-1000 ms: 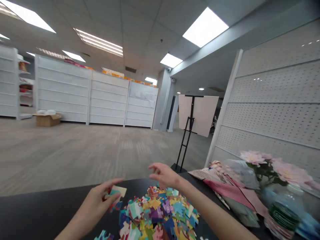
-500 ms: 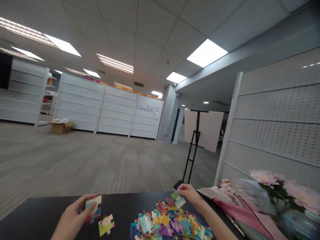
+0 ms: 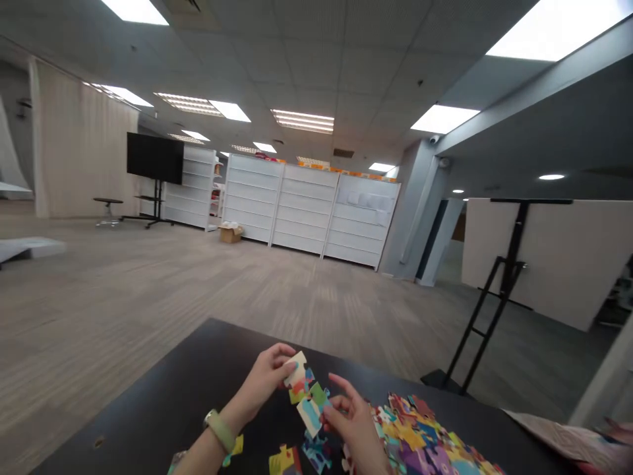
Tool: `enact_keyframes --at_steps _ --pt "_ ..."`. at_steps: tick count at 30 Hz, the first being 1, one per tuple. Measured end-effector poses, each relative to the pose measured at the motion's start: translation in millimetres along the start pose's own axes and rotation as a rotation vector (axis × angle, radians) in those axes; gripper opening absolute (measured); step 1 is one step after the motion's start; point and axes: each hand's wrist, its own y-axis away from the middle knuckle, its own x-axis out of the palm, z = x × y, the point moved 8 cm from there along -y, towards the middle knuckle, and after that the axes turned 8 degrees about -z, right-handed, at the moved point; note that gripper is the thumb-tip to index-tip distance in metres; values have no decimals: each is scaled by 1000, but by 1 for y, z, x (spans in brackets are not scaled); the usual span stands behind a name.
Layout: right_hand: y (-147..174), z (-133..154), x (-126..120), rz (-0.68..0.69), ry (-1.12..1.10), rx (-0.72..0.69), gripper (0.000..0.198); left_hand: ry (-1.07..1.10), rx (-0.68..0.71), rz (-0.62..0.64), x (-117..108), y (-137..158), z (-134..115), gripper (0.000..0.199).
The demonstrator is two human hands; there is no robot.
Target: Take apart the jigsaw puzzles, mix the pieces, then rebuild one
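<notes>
"How do the hands stand?"
"The left hand [image 3: 267, 377] pinches a cream-topped puzzle piece [image 3: 298, 371], thumb on its face. The right hand [image 3: 353, 415] grips a green-and-blue piece [image 3: 312, 412] by its right edge, its index finger [image 3: 347, 385] raised off it."
"And how do the pieces lie?"
"The right-hand one sits at five o'clock from the other, edges touching or overlapping. I can't tell whether any tab is locked in a socket."
"What makes for a clean fit, then?"
"I'd level both faces, turn tab towards socket, and press lightly without bending. That raised index finger could steady the far edge."
"Anything to avoid?"
"Brushing the heap [image 3: 425, 445] between three and four o'clock. I'd mind the loose blue piece [image 3: 316, 452] at six and the yellow-and-red one [image 3: 285, 460] at seven, too, on the black table [image 3: 198, 376]."
</notes>
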Motion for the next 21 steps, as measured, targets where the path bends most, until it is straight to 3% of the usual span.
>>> enact_keyframes --at_steps 2,6,21 --pt "10 -4 5 13 -7 14 66 6 -4 29 12 5 -1 51" --pt "18 -3 6 6 35 45 50 12 -11 65 23 10 -2 52" --pt "17 -23 -1 -16 76 37 49 2 8 87 21 11 3 46"
